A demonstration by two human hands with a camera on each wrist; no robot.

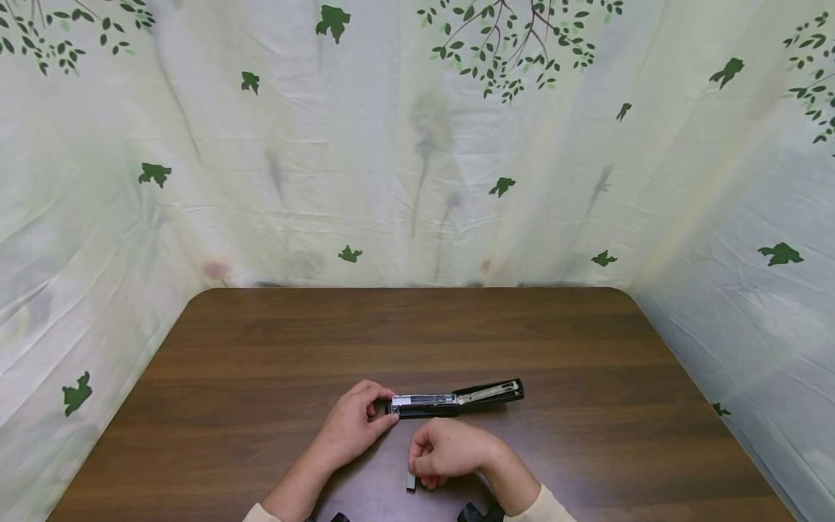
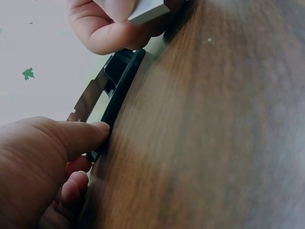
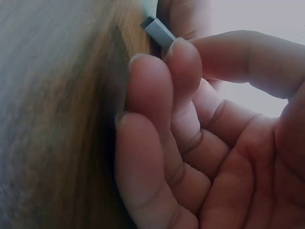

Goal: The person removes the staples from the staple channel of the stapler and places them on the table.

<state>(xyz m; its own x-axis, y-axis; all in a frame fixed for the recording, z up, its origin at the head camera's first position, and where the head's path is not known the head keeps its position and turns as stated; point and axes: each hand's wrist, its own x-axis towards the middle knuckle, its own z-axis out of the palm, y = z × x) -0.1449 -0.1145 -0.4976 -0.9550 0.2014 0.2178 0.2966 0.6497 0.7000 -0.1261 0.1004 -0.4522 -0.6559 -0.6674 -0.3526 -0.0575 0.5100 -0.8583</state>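
A black stapler [image 1: 427,410] lies on the table with its top swung back to the right, so its metal magazine shows. My left hand [image 1: 355,423] grips the stapler's left end between thumb and fingers. In the left wrist view the thumb presses along the black base [image 2: 125,86]. Just in front of the stapler, my right hand [image 1: 453,451] pinches a strip of staples [image 1: 410,481]. The right wrist view shows the silver staple strip [image 3: 161,34] jutting out past the fingertips, with part of it hidden by them.
The brown wooden table [image 1: 293,341] has rounded far corners. A white curtain [image 1: 391,145] printed with leaves hangs behind it and at both sides. Dark objects [image 1: 479,513], partly cut off, show at the bottom edge by the wrists.
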